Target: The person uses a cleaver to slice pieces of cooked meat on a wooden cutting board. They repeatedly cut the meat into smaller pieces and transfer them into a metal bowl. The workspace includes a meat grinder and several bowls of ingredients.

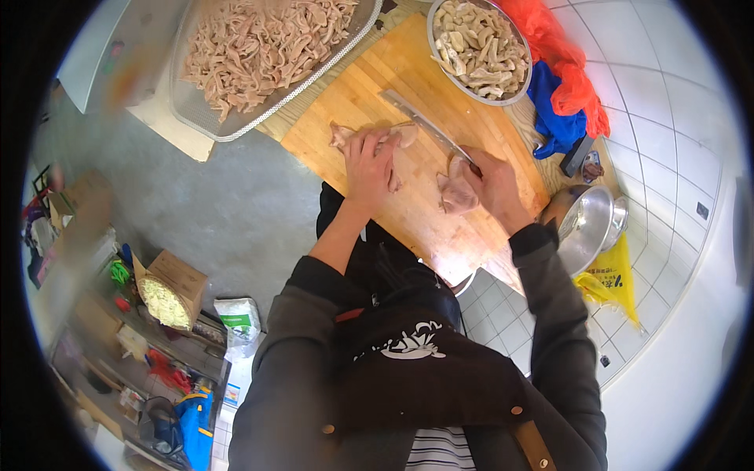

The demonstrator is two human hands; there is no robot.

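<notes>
My right hand (498,185) is closed around the handle of a kitchen knife (430,126), its long blade pointing to the upper left above a wooden cutting board (383,76). Beneath that hand lies a pale pink piece of raw meat (458,194). Fingers bent, my left hand (370,165) grips another piece of raw meat (406,134) against the board, mostly covering it. The two pieces are apart, and the blade spans the space above and between them.
A mesh tray (227,126) of sliced meat stands upper left. Beyond the board is a metal bowl (433,44) of pale pieces. Red plastic bags (568,76), a blue cloth (554,112) and a steel bowl (595,221) line the tiled wall. A cardboard box (179,279) is lower left.
</notes>
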